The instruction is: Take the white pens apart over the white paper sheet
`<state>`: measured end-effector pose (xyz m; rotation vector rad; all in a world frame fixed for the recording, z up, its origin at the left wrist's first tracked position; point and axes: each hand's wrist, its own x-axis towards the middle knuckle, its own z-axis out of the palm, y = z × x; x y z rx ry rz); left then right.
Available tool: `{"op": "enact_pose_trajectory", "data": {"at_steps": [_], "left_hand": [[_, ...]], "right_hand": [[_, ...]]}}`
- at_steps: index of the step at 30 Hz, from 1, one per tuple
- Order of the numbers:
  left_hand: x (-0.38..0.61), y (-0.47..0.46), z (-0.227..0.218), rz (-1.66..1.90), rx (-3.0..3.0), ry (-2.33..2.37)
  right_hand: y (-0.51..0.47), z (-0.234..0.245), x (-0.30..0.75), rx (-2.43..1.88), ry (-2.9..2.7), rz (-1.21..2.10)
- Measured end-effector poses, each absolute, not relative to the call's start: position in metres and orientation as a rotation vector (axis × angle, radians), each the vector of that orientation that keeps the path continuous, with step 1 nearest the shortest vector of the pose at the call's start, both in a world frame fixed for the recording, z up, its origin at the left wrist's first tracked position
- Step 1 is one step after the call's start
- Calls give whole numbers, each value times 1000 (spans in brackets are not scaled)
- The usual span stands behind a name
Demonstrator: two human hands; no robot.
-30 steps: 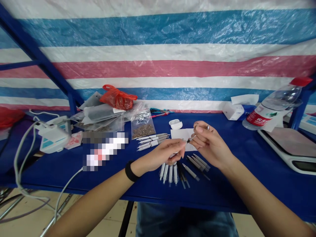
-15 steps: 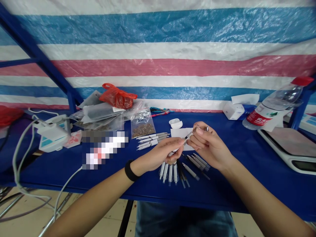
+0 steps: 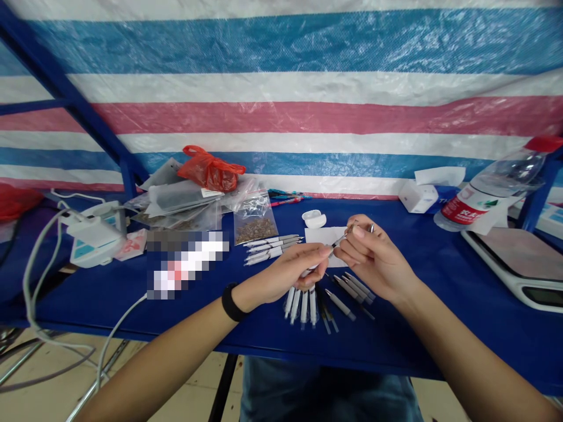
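My left hand [image 3: 301, 264] is closed around a white pen barrel [image 3: 309, 270], with a dark band on its wrist. From the barrel a thin refill [image 3: 338, 241] reaches up to the pinched fingertips of my right hand [image 3: 376, 258]. A small silver pen part [image 3: 372, 228] pokes out between the right fingers; much of it is hidden. Below the hands lie several white pen barrels [image 3: 303, 308], some dark refills [image 3: 325, 313] and several silver-tipped pen halves [image 3: 341, 305]. Several white pens [image 3: 270, 249] lie to the left of my hands.
Behind my hands are a white paper [image 3: 319, 235] and an open white case [image 3: 314, 219]. A bag of small parts [image 3: 255, 230], a red bag [image 3: 211, 170] and a power strip [image 3: 94, 237] stand left. Right are a tissue pack [image 3: 417, 197], a bottle [image 3: 466, 205] and a scale [image 3: 514, 258].
Both hands keep nearly the same pose and grip, the refill still spanning between them. The whole view has shifted very slightly.
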<state>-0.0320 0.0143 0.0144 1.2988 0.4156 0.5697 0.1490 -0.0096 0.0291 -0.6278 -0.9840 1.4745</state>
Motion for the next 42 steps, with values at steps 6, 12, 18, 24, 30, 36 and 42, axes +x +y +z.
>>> {"op": "enact_pose_trajectory", "data": {"at_steps": [6, 12, 18, 24, 30, 36, 42], "left_hand": [[-32, 14, 16, 557, 1303, 456], [-32, 14, 14, 575, 1298, 456], [-32, 14, 15, 612, 1284, 490], [-33, 17, 15, 637, 1283, 441], [-34, 16, 18, 572, 1313, 500], [-32, 15, 18, 488, 1377, 561], [-31, 18, 14, 495, 1431, 575]], "right_hand": [[-10, 31, 148, -661, -1022, 1458], [-10, 25, 147, -702, -1082, 1450], [-8, 21, 144, -788, -1121, 1377], [-5, 29, 153, -904, -1057, 1523], [1, 34, 167, -1015, -826, 1452], [-3, 34, 164, -1019, -894, 1268], [-7, 44, 164, -915, -898, 1107]]}}
